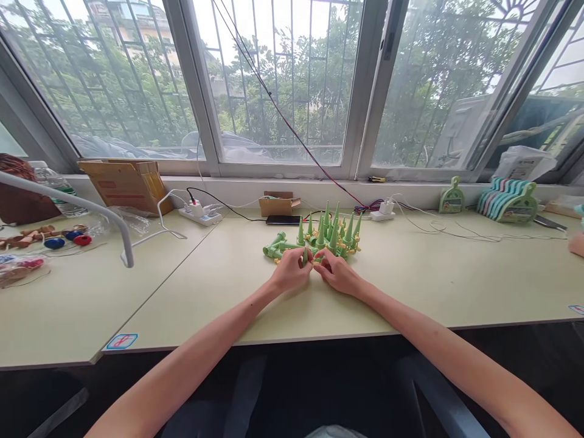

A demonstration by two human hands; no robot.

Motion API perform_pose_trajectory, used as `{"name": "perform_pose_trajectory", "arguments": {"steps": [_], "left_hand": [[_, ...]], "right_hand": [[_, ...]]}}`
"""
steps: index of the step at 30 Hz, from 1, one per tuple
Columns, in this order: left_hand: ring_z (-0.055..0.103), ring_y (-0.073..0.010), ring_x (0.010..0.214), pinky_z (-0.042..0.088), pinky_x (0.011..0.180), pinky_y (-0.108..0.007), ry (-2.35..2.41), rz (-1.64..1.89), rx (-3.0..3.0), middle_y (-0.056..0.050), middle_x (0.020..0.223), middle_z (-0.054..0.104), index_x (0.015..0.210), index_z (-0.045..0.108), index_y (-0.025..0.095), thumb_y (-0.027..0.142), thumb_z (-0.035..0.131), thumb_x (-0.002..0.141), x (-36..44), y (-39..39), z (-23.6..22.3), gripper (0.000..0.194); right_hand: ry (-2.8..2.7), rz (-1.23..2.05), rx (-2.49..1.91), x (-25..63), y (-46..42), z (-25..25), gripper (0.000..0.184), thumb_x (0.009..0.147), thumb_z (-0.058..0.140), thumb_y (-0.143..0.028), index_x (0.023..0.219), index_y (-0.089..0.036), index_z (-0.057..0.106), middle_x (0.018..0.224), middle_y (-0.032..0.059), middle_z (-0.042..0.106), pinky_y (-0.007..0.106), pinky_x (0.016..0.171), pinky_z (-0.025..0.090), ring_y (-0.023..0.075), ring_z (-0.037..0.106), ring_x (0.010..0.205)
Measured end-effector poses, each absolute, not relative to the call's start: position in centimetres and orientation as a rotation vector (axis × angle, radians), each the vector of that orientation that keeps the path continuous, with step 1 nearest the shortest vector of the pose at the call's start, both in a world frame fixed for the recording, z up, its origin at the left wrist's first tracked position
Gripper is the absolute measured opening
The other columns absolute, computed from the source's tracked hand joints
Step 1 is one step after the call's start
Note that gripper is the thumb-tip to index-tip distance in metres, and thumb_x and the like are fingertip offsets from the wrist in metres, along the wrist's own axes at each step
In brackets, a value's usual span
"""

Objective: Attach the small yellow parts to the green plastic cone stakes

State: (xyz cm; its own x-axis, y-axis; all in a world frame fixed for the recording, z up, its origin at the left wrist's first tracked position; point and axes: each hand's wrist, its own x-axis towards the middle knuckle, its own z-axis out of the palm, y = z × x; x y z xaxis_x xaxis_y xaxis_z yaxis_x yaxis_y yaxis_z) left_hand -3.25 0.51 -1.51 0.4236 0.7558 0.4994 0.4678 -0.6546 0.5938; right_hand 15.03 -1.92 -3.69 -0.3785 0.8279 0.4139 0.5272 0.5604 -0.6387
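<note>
My left hand (294, 271) is closed around a green watering spike (305, 257), a plastic cone held tip up near the table's middle. Against it, my right hand (337, 272) has its fingers pinched together by a small yellow valve (314, 263); the fingers partly cover it. Just beyond both hands stands a cluster of green watering spikes (335, 234), tips up, with yellow valves low on their sides. To the left of that cluster, several green tube-shaped pieces (276, 244) lie in a loose pile.
A black phone (283, 220) lies behind the pile, before a small cardboard box (276, 205). Power strips (201, 214) and cables run along the wall. A white lamp arm (104, 213) reaches in at left. Green dustpan-like items (513, 204) stand at right, near another person's hand (577, 244).
</note>
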Motion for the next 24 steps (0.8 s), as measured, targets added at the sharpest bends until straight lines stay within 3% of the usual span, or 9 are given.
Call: {"name": "perform_pose_trajectory", "arguments": {"steps": [3,6,13,20,24], "left_hand": [[0.038,-0.0064,0.048,0.033,0.051,-0.02,1.052,1.09,2.323,0.004,0.058,0.052,0.071,0.059,0.016,0.013,0.051,0.071,-3.29,0.61,-1.66,0.008],[0.04,-0.0066,0.049,0.034,0.052,-0.021,1.055,1.083,2.331,0.004,0.061,0.055,0.072,0.059,0.016,0.013,0.051,0.072,-3.35,0.64,-1.77,0.008],[0.041,-0.0064,0.05,0.036,0.053,-0.021,1.037,1.075,2.325,0.003,0.066,0.059,0.072,0.059,0.016,0.013,0.051,0.072,-3.33,0.48,-1.55,0.008],[0.039,-0.0066,0.049,0.034,0.051,-0.02,1.043,1.083,2.332,0.005,0.058,0.052,0.07,0.057,0.016,0.013,0.051,0.072,-3.33,0.37,-1.48,0.007],[0.04,-0.0061,0.048,0.033,0.051,-0.02,1.032,1.088,2.328,0.003,0.062,0.056,0.07,0.058,0.016,0.013,0.051,0.072,-3.31,0.24,-1.39,0.008]], "right_hand": [[-2.062,0.555,-1.071,15.02,-1.97,-3.73,0.019,0.095,0.047,-0.034,0.107,-0.02,0.045,0.063,-0.0055,0.055,0.026,0.062,0.038,0.0131,0.047,0.055],[-2.066,0.528,-1.068,15.01,-1.87,-3.78,0.014,0.097,0.043,-0.033,0.096,-0.021,0.048,0.064,-0.004,0.056,0.026,0.062,0.037,0.0131,0.047,0.057],[-2.112,0.452,-1.09,14.97,-1.72,-3.85,0.029,0.099,0.038,-0.034,0.076,-0.02,0.048,0.065,-0.0014,0.055,0.025,0.061,0.035,0.013,0.048,0.059],[-2.087,0.512,-1.101,15.05,-1.78,-4.13,0.016,0.093,0.051,-0.032,0.103,-0.02,0.049,0.065,-0.0051,0.056,0.025,0.06,0.036,0.0126,0.048,0.057],[-2.091,0.49,-1.083,15.01,-1.62,-4.08,0.014,0.097,0.044,-0.032,0.09,-0.021,0.048,0.066,-0.0033,0.056,0.025,0.061,0.036,0.013,0.048,0.059]]}}
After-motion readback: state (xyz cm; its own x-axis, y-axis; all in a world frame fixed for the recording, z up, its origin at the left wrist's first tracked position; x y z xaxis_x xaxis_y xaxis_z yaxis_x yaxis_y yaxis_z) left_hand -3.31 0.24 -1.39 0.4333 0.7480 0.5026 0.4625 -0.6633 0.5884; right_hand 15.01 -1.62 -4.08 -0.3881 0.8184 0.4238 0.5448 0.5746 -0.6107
